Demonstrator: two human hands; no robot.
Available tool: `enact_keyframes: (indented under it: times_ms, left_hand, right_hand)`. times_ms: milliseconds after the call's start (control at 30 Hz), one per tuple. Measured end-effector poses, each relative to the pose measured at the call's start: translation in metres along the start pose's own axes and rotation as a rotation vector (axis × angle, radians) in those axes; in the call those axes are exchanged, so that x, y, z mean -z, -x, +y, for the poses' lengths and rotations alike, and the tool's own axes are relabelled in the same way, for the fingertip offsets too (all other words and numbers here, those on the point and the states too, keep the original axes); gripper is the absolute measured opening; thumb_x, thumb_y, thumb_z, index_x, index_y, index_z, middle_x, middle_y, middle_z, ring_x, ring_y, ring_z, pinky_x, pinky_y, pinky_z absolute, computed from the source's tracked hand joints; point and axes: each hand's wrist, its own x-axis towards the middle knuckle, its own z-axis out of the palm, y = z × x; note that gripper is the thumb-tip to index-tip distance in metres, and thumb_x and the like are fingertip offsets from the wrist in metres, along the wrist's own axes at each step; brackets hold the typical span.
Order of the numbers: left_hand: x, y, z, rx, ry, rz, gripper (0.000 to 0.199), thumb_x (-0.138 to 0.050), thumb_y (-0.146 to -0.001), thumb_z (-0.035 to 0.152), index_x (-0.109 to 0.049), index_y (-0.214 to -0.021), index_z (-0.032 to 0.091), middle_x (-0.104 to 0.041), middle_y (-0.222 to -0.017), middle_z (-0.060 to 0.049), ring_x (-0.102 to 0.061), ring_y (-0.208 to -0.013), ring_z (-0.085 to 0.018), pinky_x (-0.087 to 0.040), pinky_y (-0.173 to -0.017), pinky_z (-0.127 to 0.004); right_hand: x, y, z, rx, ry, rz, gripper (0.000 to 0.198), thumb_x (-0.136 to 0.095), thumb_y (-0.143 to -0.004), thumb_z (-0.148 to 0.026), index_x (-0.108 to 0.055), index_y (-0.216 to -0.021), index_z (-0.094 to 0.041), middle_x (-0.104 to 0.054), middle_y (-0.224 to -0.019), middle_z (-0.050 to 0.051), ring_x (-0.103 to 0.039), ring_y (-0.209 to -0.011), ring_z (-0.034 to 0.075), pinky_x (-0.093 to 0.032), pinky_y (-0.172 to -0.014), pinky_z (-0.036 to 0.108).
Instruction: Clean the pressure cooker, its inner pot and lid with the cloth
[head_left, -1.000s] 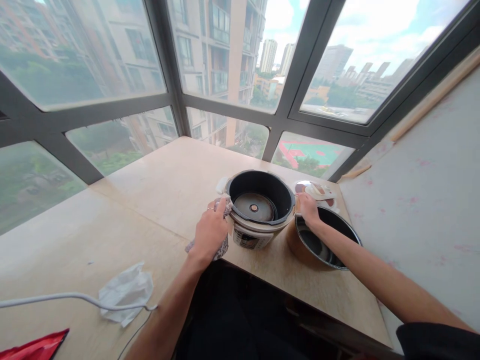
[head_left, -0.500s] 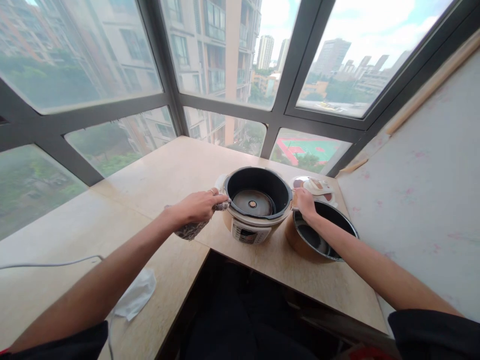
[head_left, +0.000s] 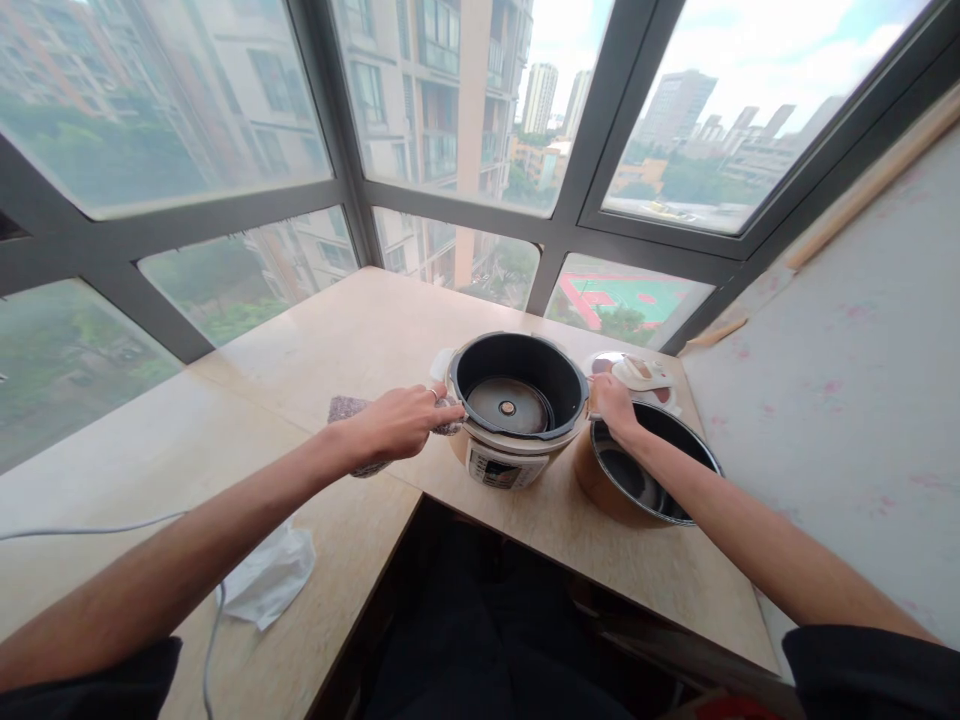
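Note:
An electric pressure cooker (head_left: 506,465) stands without its lid on the stone-topped sill, its dark inside and round central plate showing. My left hand (head_left: 409,420) is closed on a patterned grey-brown cloth (head_left: 349,408) and presses it to the left side of the cooker's rim. My right hand (head_left: 613,402) grips the cooker's right side handle, its fingertips partly hidden. Under my right forearm sits the removed inner pot (head_left: 611,485), dark inside and brown outside. Behind that pot lies the cooker's lid (head_left: 645,375), white and brown.
A crumpled white tissue (head_left: 274,580) lies on the sill at the left, beside a grey cord (head_left: 212,650). Windows with a grey frame (head_left: 450,208) close off the back. The papered wall (head_left: 847,400) rises at the right. The sill's front edge (head_left: 675,607) borders a dark gap.
My left hand has shifted slightly with the cloth along the cooker's left rim, and more of the cloth shows behind the wrist. My right hand keeps its place on the cooker.

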Motion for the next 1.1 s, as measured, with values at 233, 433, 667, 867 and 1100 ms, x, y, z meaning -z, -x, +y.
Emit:
enact_keyframes:
  times_ms: [233, 433, 667, 867, 1100]
  left_hand:
    - [-0.007, 0.008, 0.039, 0.046, -0.074, 0.07, 0.055, -0.041, -0.083, 0.002, -0.058, -0.131, 0.024, -0.06, -0.117, -0.015, -0.061, -0.093, -0.027, -0.047, -0.073, -0.037]
    - [-0.009, 0.004, 0.087, 0.171, 0.062, 0.096, 0.043, -0.043, -0.083, 0.003, -0.059, -0.12, 0.017, -0.06, -0.111, -0.015, -0.061, -0.094, -0.028, -0.049, -0.071, -0.037]
    - [-0.012, -0.017, 0.143, 0.203, 0.152, 0.176, 0.05, -0.049, -0.085, 0.012, -0.054, -0.136, 0.01, -0.058, -0.117, -0.02, -0.061, -0.099, -0.032, -0.052, -0.076, -0.041]
    - [-0.036, -0.042, 0.188, -0.052, 0.326, -0.003, 0.026, -0.062, -0.079, 0.024, -0.069, -0.103, 0.016, -0.061, -0.11, -0.015, -0.064, -0.097, -0.031, -0.055, -0.077, -0.042]
    - [-0.047, -0.05, 0.206, 0.005, 0.435, 0.171, 0.038, -0.057, -0.073, 0.016, -0.066, -0.11, 0.02, -0.062, -0.104, -0.012, -0.063, -0.088, -0.027, -0.055, -0.073, -0.04]
  right_hand:
    - [-0.003, 0.001, -0.001, -0.009, 0.026, 0.021, 0.023, -0.038, -0.08, -0.027, -0.053, -0.064, -0.02, -0.058, -0.075, 0.007, -0.05, -0.079, 0.022, -0.036, -0.076, 0.034]
    - [-0.005, 0.001, 0.0, -0.031, 0.016, 0.035, 0.022, -0.039, -0.08, -0.025, -0.051, -0.062, -0.02, -0.053, -0.068, 0.003, -0.045, -0.072, 0.02, -0.033, -0.072, 0.033]
    - [-0.005, 0.005, -0.003, -0.068, 0.014, 0.041, 0.023, -0.039, -0.081, -0.025, -0.053, -0.065, -0.019, -0.054, -0.069, 0.002, -0.045, -0.07, 0.019, -0.032, -0.069, 0.032]
    - [-0.005, 0.003, -0.001, -0.062, -0.002, 0.039, 0.024, -0.039, -0.08, -0.028, -0.06, -0.075, -0.018, -0.06, -0.077, 0.005, -0.051, -0.079, 0.022, -0.036, -0.074, 0.033]
    - [-0.004, 0.003, -0.001, -0.034, -0.028, 0.021, 0.027, -0.038, -0.079, -0.033, -0.06, -0.075, -0.018, -0.066, -0.089, 0.01, -0.056, -0.089, 0.025, -0.039, -0.082, 0.035]
